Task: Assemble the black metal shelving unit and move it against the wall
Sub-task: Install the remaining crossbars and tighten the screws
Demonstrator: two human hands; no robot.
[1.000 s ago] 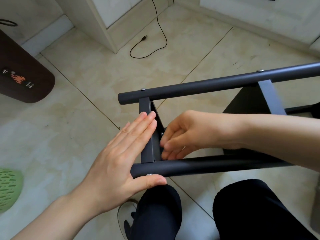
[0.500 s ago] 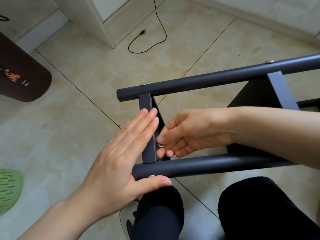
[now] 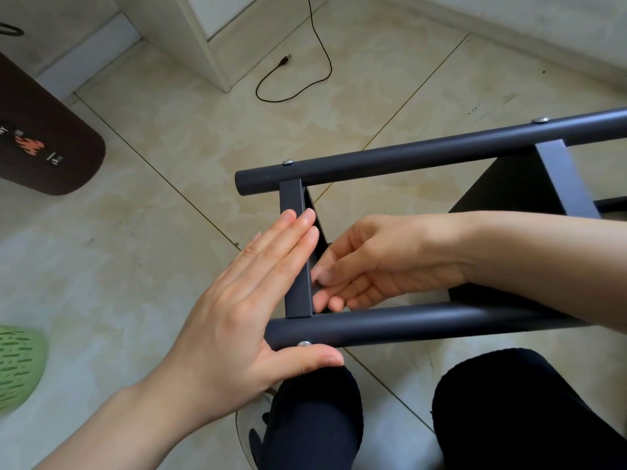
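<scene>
**Two hands steadying and fastening a black shelf frame on the floor**

Left hand (image 3: 244, 307) flat and open, fingers straight along the short black crossbar (image 3: 296, 252), thumb tucked under the near tube (image 3: 424, 322) just below a silver screw head (image 3: 304, 343). Right hand (image 3: 380, 262) reaching in from the right, fingertips (image 3: 322, 276) curled against the crossbar's inner face; whether pinching a small fastener, cannot tell, hidden behind the fingers.

Black metal shelving unit lying on its side over pale floor tiles (image 3: 152, 249), far tube (image 3: 424, 150) parallel to the near one, a black shelf panel (image 3: 502, 188) deeper to the right, dark-trousered knees (image 3: 315, 412) just below.

Likely stiff, hard and fairly light: hollow painted steel, smooth and a little slippery. Best gripped around the round tubes near a joint, not by thin crossbar edges.

Also on the floor: black cable (image 3: 305, 76), brown mat (image 3: 40, 147), green perforated object (image 3: 17, 364).
</scene>
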